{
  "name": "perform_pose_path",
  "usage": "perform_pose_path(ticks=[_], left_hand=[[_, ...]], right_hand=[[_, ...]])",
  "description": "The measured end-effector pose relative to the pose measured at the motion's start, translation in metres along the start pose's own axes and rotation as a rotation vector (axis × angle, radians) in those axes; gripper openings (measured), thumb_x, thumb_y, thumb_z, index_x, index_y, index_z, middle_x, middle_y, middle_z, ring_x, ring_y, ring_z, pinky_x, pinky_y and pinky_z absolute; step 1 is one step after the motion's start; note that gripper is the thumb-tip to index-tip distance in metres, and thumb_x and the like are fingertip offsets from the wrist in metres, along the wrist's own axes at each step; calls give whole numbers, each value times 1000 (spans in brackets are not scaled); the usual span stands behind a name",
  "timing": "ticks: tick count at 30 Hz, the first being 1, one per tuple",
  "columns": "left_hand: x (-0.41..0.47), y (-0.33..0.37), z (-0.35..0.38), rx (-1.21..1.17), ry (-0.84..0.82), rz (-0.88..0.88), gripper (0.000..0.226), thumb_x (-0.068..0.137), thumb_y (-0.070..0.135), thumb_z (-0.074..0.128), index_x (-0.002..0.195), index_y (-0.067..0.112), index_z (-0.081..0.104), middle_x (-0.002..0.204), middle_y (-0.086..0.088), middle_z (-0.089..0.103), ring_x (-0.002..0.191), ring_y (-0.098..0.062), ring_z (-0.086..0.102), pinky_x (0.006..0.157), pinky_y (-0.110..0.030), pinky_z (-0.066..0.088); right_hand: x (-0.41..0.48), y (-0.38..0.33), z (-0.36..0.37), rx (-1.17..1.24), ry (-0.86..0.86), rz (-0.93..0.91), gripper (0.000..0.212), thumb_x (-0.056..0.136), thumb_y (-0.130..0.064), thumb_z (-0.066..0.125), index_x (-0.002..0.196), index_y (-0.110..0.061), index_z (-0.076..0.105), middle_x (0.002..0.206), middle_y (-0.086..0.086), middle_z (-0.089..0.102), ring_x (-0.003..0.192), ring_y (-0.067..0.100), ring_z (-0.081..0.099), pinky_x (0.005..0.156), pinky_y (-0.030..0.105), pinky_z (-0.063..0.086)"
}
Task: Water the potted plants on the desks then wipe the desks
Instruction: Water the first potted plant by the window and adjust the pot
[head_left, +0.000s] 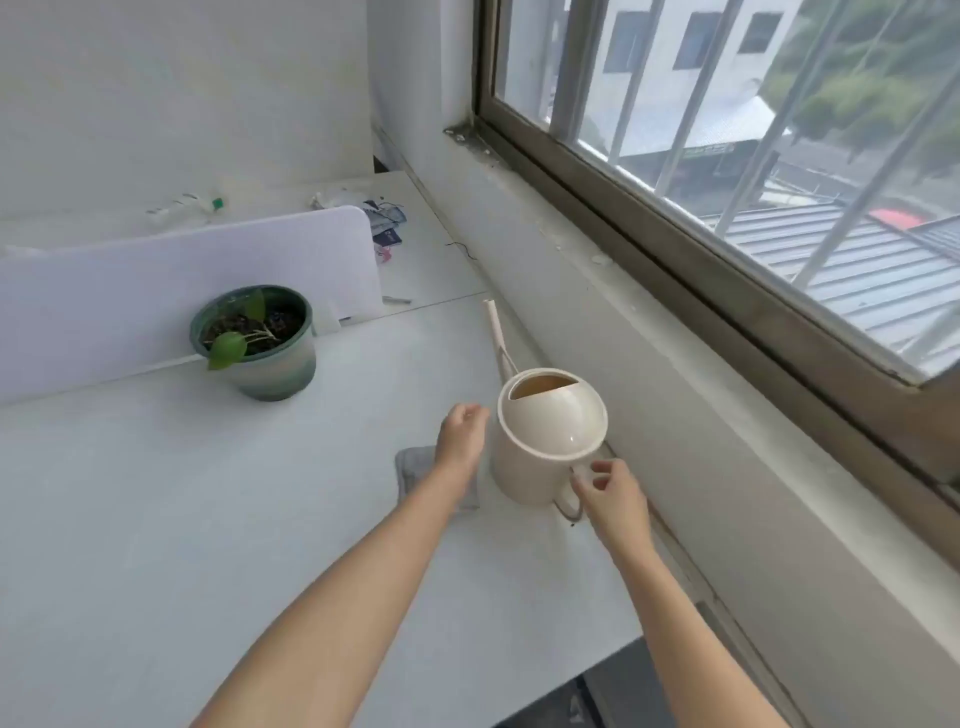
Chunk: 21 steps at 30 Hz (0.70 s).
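Note:
A cream watering can (545, 436) with a long thin spout stands on the white desk (182, 493) near the window wall. My right hand (613, 499) pinches its handle at the near side. My left hand (460, 434) hovers just left of the can's body, fingers loosely curled, holding nothing. A grey cloth (415, 467) lies flat on the desk under my left wrist. A green pot (260, 348) with a small plant of a few leaves stands farther back on the left, against the white divider.
A white divider panel (182, 280) splits this desk from the far one, where a plastic bottle (187, 205) and loose clutter (382, 223) lie. A wide window sill (649, 332) and barred window run along the right. The desk's near right corner drops off.

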<state>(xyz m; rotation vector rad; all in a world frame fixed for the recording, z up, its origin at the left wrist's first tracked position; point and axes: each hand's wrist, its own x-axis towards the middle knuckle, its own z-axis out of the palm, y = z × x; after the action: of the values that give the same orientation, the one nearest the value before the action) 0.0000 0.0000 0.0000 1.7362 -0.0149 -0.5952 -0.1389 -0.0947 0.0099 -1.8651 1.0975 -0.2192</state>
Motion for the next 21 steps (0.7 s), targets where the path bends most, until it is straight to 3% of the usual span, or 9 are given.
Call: perform_pose_path(ticks=[3,5,10,12,14,16,18,21], left_hand=[[27,13,16,-15,20,-29,33,92,18,43,119,1,50,117,-17,55,110,-31,52,89,-35,41],[44,19,24,-35,19,-50,43,92,19,43,131,0,43,135,-17,48,125,-31,45,100,-34,36],[74,23,38,-90,-23,-110,57,92,25,45,141,1,29,148,-17,33,133,-32,37,107,-38,31],[84,21,41,-109,-42,-150,55,92,27,46,138,2,33,139,-18,43,124,-32,47,102,-39,37],[89,19,44,-152,-53,-164,32,92,25,47,117,5,45,105,-14,56,88,-21,57,81,-34,44],[92,19,47,-194,-44,-179,14,91,23,48,94,10,48,78,-5,49,67,-17,48,68,-31,41],[95,16,49,-225,-24,-178,12,89,22,49,80,13,48,76,-4,50,68,-20,49,73,-33,41],[95,15,47,-257,8,-165,14,89,20,50,77,14,49,75,-6,53,67,-21,50,71,-33,42]], right_hand=[[17,3,-4,-31,-88,-45,15,82,-15,59,84,-1,56,78,6,53,70,18,45,52,25,30],[26,7,-5,-46,-159,-57,16,79,-10,58,68,-6,47,67,3,45,65,17,39,53,28,27],[37,11,-20,6,-290,-71,11,82,-16,62,73,-16,56,77,-6,60,78,11,56,65,18,39],[41,12,-24,15,-316,-66,14,82,-17,62,69,-20,55,75,-10,60,76,8,57,68,22,41],[46,13,-29,23,-329,-69,13,81,-16,62,69,-15,57,71,-10,61,69,0,58,70,23,43],[48,15,-31,30,-341,-71,11,81,-16,62,72,-11,59,68,-10,61,61,-8,57,64,15,43],[49,18,-31,60,-343,-56,11,81,-15,62,73,-9,59,66,-8,61,56,-7,56,57,9,41],[49,21,-28,113,-333,-25,13,81,-12,62,70,-8,57,54,-9,55,43,-2,46,46,8,34]])
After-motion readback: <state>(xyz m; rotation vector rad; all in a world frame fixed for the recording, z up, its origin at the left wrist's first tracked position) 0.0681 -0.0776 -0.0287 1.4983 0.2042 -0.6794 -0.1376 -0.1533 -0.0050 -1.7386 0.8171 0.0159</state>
